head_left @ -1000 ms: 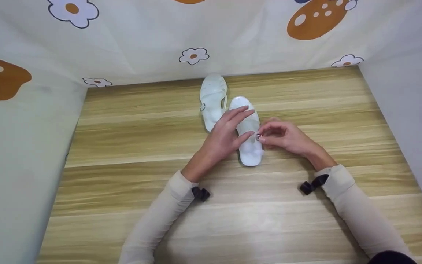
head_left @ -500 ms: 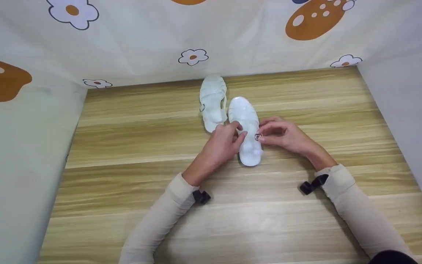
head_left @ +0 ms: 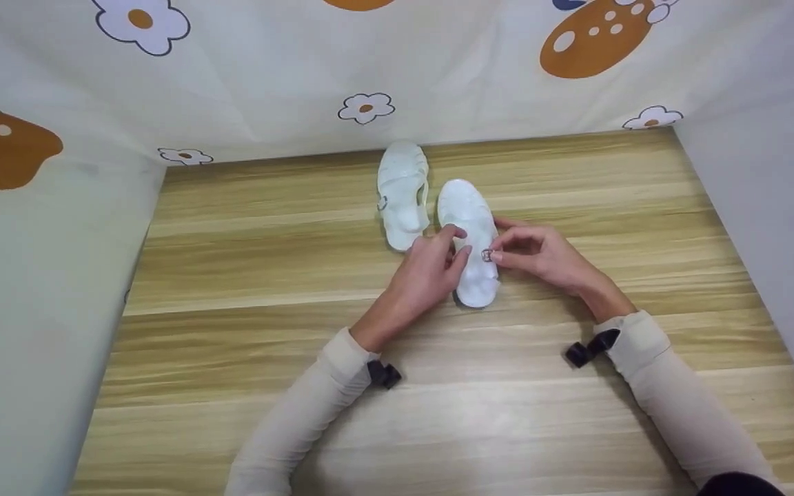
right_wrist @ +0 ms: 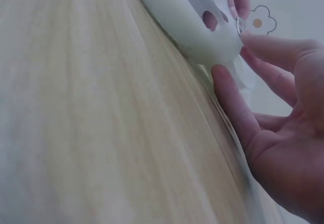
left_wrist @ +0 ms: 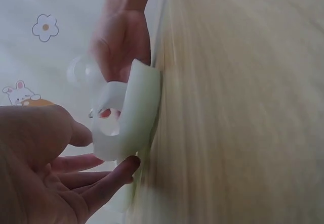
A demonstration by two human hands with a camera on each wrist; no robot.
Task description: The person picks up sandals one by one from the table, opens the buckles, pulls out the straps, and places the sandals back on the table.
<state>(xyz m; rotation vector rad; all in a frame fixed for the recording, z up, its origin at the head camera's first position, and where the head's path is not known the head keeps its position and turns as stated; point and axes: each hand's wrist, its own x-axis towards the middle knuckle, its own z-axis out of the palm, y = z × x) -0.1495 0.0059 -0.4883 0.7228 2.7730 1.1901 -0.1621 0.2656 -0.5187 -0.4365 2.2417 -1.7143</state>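
Observation:
A white sandal lies on the wood-grain surface between the two hands, its toe pointing away. At its left side the left hand grips it, index finger bent over the upper; in the left wrist view the thumb is at the strap and the other fingers touch the sandal's outer side. On the right side, thumb and finger of the right hand pinch the small metal buckle. A lower finger of this hand rests along the sole's edge in the right wrist view. The strap's loose end shows near the heel.
The matching white sandal lies to the left and farther back, close to the rear wall. Pale fabric walls printed with flowers and brown shapes enclose the wood-grain surface at the back and sides.
The left hand has drawn back from over the sandal's front, its spread fingers now bent at the left side. The sandal has shifted slightly right; the right hand keeps pinching the buckle.

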